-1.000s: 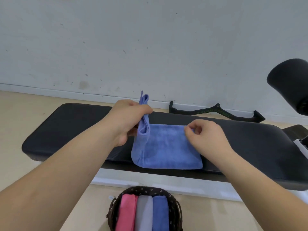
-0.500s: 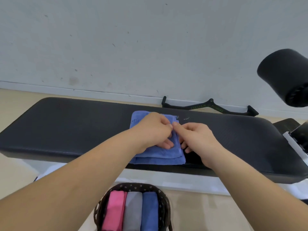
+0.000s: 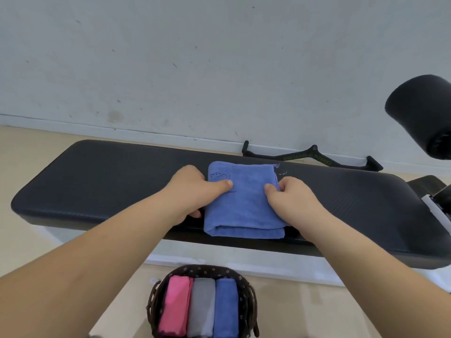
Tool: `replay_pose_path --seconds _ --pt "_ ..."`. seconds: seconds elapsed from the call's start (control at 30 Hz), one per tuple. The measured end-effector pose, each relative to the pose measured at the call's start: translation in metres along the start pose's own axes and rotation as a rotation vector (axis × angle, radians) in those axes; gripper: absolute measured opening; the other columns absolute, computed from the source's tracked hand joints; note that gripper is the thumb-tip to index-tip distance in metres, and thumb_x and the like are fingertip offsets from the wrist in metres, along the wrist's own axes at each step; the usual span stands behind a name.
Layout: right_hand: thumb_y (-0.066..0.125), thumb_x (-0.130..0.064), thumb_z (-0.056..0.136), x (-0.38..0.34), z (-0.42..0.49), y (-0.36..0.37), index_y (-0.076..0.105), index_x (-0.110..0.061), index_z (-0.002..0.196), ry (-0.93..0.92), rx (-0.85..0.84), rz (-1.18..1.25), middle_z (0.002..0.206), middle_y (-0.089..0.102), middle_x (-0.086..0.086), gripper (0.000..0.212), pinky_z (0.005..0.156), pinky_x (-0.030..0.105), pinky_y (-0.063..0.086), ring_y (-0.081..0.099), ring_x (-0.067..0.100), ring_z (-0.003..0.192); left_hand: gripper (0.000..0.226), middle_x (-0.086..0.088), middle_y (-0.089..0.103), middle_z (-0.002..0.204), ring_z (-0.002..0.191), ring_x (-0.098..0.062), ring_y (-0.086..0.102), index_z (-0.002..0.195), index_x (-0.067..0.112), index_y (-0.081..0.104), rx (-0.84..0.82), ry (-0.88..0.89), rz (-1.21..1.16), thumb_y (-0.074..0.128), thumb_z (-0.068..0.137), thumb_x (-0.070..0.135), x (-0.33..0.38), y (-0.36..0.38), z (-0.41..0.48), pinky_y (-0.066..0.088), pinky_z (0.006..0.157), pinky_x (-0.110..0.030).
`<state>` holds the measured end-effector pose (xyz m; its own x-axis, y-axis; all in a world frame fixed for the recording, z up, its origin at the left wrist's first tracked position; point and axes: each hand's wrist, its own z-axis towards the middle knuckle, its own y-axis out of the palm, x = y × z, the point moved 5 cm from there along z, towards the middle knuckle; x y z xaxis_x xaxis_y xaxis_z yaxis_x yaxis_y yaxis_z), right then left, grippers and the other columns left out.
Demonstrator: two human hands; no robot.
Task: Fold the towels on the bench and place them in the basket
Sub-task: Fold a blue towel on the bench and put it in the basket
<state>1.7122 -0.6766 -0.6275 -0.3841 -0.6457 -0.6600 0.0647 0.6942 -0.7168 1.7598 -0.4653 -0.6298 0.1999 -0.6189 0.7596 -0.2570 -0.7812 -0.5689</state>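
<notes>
Black bench [image 3: 97,181] held one folded blue towel [image 3: 244,206] gripped by both the left hand [image 3: 195,191] and right hand [image 3: 290,198], three already in the basket [image 3: 202,270] at six o'clock.

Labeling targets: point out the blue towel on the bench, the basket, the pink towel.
blue towel [image 3: 244,206]: head view, middle of top fold.
basket [image 3: 207,269]: head view, far rim.
pink towel [image 3: 175,306]: head view, middle of roll.

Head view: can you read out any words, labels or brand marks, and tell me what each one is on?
Folded blue towel, far left corner beside the left hand: dark stitched letters, seen upside down, too distorted to read.
Black handle bar on the floor behind the bench: greenish lettering, too small and blurred to read.
Nothing else carries text.
</notes>
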Motion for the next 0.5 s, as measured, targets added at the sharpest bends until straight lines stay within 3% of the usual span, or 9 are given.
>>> replay_pose_path --seconds 0.1,0.17,0.27,0.37,0.43,0.5 --pt "0.052 -0.036 0.103 0.002 0.003 -0.001 0.047 -0.014 0.081 -0.031 0.006 -0.109 0.074 0.055 0.003 0.032 0.058 0.042 0.057 0.056 0.021 0.06 0.034 -0.006 0.077 0.087 0.075 -0.022 0.075 0.092 0.011 0.072 -0.052 -0.014 -0.08 0.079 0.083 0.043 0.001 0.007 0.003 0.063 0.06 -0.034" --pt "0.055 -0.041 0.101 0.003 0.002 -0.002 0.048 -0.015 0.086 -0.022 -0.001 -0.15 0.076 0.058 0.001 0.03 0.056 0.04 0.057 0.058 0.019 0.059 0.03 -0.008 0.077 0.087 0.074 -0.021 0.075 0.096 0.007 0.073 -0.073 -0.031 -0.161 0.082 0.084 0.034 0.001 0.008 0.002 0.062 0.055 -0.03" --pt "0.063 -0.051 0.092 -0.005 0.0 -0.01 0.045 -0.025 0.112 -0.147 0.134 -0.371 0.095 0.057 -0.009 0.038 0.065 0.034 0.047 0.059 0.015 0.082 0.024 -0.01 0.078 0.089 0.074 -0.022 0.075 0.096 0.007 0.072 -0.093 -0.061 -0.209 0.08 0.086 0.027 0.002 0.004 0.002 0.057 0.051 -0.027" --pt "0.064 -0.058 0.083 -0.012 -0.004 -0.004 0.045 -0.039 0.142 -0.38 0.12 -0.315 0.129 0.048 -0.007 0.065 0.091 0.038 0.048 0.048 0.016 0.121 0.02 -0.008 0.077 0.087 0.074 -0.022 0.074 0.093 0.01 0.068 -0.076 -0.06 -0.223 0.079 0.085 0.025 0.004 -0.005 0.0 0.059 0.056 -0.029" --pt "0.051 -0.073 0.073 -0.007 -0.005 0.011 0.039 -0.043 0.152 -0.42 -0.012 -0.282 0.151 0.035 -0.002 0.085 0.114 0.042 0.036 0.03 0.02 0.141 0.022 -0.009 0.077 0.089 0.075 -0.022 0.074 0.095 0.011 0.067 -0.06 -0.039 -0.228 0.08 0.084 0.024 0.006 -0.012 -0.002 0.061 0.063 -0.033" --pt "0.036 -0.084 0.066 0.001 -0.001 0.027 0.032 -0.048 0.155 -0.411 -0.08 -0.326 0.163 0.024 0.0 0.096 0.123 0.046 0.023 0.02 0.023 0.151 0.028 -0.012 0.077 0.095 0.079 -0.023 0.074 0.1 0.01 0.066 -0.036 -0.01 -0.218 0.081 0.081 0.024 0.009 -0.016 -0.004 0.062 0.069 -0.038"
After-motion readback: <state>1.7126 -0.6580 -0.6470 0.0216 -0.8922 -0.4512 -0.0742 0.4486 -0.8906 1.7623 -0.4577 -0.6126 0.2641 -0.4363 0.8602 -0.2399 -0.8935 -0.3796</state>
